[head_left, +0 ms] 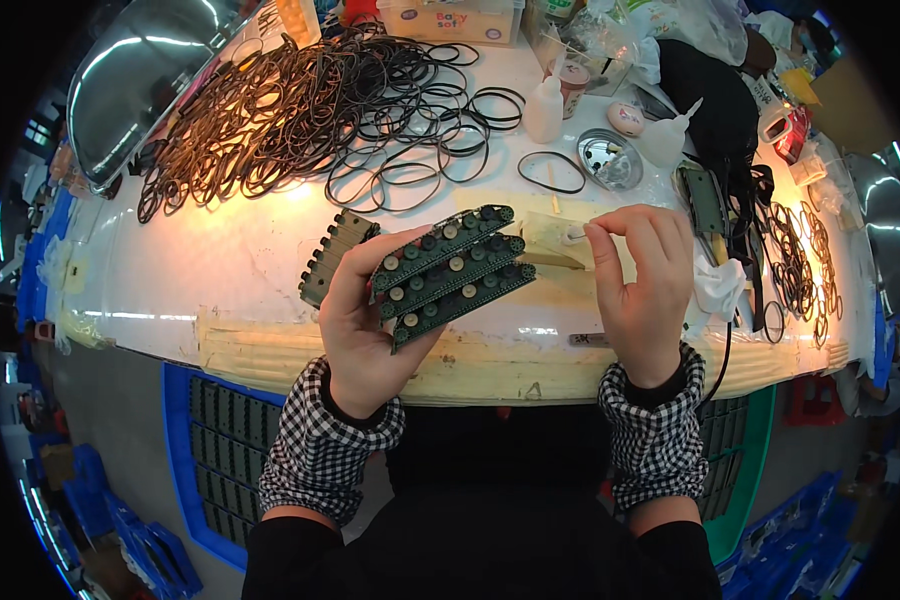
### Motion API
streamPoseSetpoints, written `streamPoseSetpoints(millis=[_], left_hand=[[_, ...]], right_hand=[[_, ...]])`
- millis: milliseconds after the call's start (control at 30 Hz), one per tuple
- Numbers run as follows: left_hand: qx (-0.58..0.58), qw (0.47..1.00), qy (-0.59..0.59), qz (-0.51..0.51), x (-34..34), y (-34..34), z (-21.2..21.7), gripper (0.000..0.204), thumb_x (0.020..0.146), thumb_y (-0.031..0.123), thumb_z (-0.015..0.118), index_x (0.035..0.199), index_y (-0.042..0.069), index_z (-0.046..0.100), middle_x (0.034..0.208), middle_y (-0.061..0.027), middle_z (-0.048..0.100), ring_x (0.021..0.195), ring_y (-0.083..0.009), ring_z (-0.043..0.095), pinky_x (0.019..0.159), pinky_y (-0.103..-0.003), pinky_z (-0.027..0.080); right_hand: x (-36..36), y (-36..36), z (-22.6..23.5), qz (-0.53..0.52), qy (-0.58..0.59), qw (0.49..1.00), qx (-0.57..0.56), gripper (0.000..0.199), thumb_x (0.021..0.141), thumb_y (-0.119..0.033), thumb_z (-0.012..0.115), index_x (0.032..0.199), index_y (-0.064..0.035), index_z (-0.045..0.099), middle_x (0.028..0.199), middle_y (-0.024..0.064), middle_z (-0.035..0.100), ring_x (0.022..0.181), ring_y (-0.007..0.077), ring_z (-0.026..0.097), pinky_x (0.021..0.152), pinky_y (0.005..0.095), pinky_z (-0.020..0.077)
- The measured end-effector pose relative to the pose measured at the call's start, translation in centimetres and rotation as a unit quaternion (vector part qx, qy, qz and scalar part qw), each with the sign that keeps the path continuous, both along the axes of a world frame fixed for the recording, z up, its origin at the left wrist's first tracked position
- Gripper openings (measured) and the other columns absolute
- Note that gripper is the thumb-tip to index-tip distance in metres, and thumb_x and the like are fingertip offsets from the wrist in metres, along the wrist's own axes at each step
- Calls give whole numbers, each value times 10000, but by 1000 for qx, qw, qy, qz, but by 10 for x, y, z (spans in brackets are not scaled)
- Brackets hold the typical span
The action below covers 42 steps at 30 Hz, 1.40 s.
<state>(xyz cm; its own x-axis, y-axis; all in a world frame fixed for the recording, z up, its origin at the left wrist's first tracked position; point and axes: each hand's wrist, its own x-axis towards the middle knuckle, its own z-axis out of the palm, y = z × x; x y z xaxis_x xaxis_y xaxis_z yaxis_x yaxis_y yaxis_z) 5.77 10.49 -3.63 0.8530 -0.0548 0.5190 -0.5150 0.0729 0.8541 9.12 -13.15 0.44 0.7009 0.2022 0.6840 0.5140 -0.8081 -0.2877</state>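
My left hand (355,330) is closed round a stack of three dark green wheeled strips (455,265), fanned out to the right. Small round wheels, some pale and some dark, line their faces; they look like parts of toy tank tracks. Thumb and forefinger of my right hand (645,285) are pinched together over a yellowish pad (542,240). A thin pale tip shows at the fingertips, too small to name. Left of my left hand lies another olive-green strip (338,252) with dark knobs along its edge.
A large heap of black rubber belts (300,110) covers the back left. Behind my right hand stand a white squeeze bottle (545,110) and a metal dish (610,158) with small parts. More belts (795,260) lie at the right. Blue (175,430) and green (760,470) crates sit below the table edge.
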Motion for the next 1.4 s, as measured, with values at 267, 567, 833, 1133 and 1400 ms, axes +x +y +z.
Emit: streamPoseSetpoints(millis=[267, 567, 833, 1133, 1400], left_hand=[[91, 994, -65, -18, 2, 4, 5, 560, 759, -51, 751, 1260, -33, 502, 1236, -167, 570, 1127, -214, 602, 974, -333, 491], [94, 994, -53, -26, 0, 1, 5, 554, 749, -23, 776, 1239, -27, 517, 1244, -180, 575, 1142, -240, 602, 973, -341, 492], [110, 992, -64, -25, 1, 2, 5, 563, 742, -16, 782, 1240, -24, 518, 1235, -182, 587, 1133, -246, 607, 968, -342, 494], [114, 991, -65, -17, 1, 3, 5, 548, 750, -9, 784, 1230, -27, 520, 1237, -183, 582, 1135, -242, 607, 968, -339, 495], [109, 993, -48, -24, 0, 3, 6, 557, 751, -15, 779, 1241, -24, 515, 1240, -176, 575, 1139, -239, 603, 971, -337, 494]], right_hand=[[-11, 16, 10, 171, 68, 918, 351, 74, 936, -47, 616, 958, 19, 595, 956, 90, 643, 832, 160, 577, 770, 289, 474], [-10, 36, 6, 251, 189, 820, 478, 132, 1013, -91, 508, 1027, 36, 539, 966, 101, 642, 894, 134, 639, 835, 265, 517], [-9, 37, 2, 258, 171, 830, 464, 118, 1004, -82, 524, 1026, 32, 550, 962, 93, 643, 872, 125, 633, 822, 257, 518], [-10, 34, 1, 280, 172, 817, 473, 115, 1009, -78, 508, 1025, 30, 546, 1011, 108, 630, 915, 127, 613, 850, 263, 495], [-13, 32, 2, 273, 172, 851, 414, 107, 1000, -68, 521, 1011, 33, 551, 1022, 108, 622, 914, 118, 585, 838, 239, 463]])
